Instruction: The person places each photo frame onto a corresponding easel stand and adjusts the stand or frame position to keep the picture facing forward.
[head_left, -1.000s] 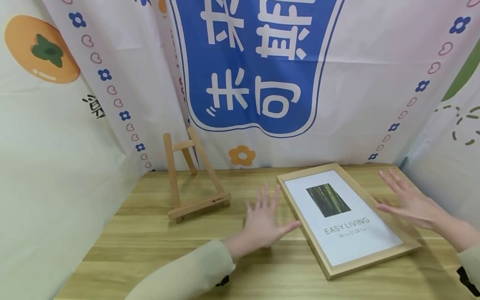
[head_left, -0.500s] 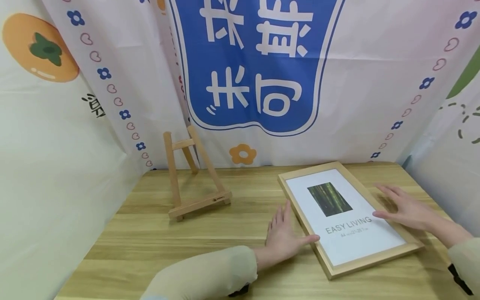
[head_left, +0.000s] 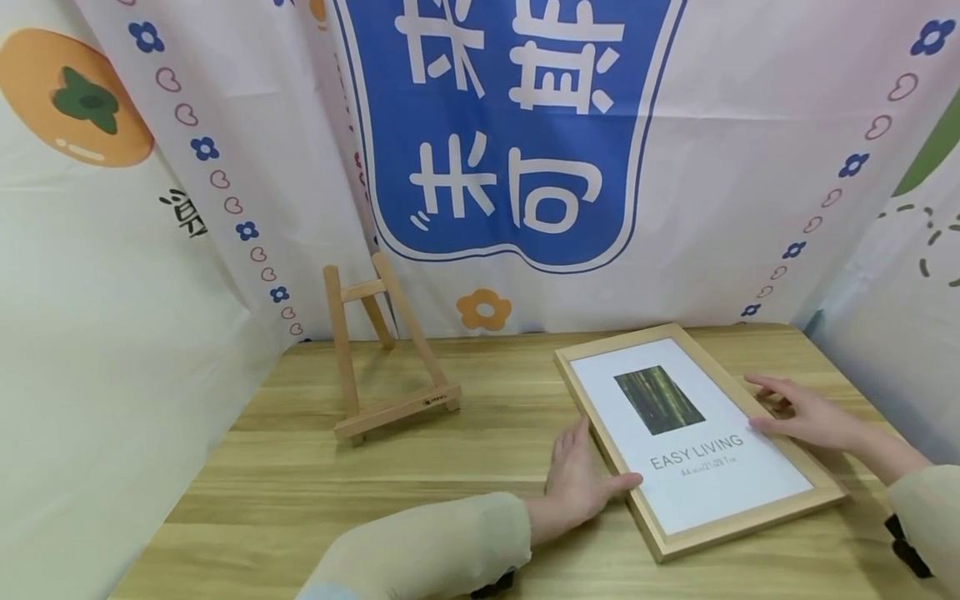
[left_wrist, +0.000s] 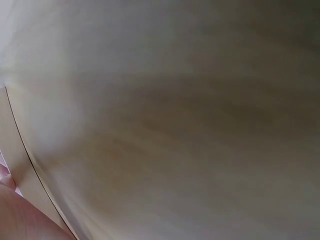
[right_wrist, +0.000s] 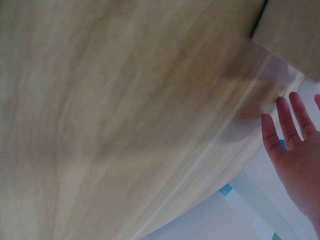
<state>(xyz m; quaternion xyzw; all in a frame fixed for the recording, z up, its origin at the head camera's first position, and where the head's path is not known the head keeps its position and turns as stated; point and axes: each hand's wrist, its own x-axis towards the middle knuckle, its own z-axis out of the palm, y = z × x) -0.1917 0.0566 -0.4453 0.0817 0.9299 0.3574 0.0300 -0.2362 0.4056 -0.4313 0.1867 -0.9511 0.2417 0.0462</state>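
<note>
A picture frame (head_left: 708,517) in light wood lies flat at the right of the wooden table, its white sheet printed "EASY LIVING" beneath a dark forest picture. My left hand (head_left: 573,483) is at its left side, thumb laid over the edge and fingers alongside. At the opposite edge my right hand (head_left: 813,421) has its thumb at the border and its fingers over the table beyond. In the right wrist view the fingers (right_wrist: 287,120) look spread and nearly straight, near the frame's corner (right_wrist: 290,35). A small wooden easel (head_left: 393,408) stands at the left.
The wooden table (head_left: 300,508) ends at the back against a white cloth (head_left: 712,208) with a blue sign-shaped print (head_left: 502,237). Pale cloth also hangs at the left and right.
My left hand has moved right and nearer me, up to the frame. My right hand has come lower and closer to the right edge, its fingers bending. Frame and easel stay put.
</note>
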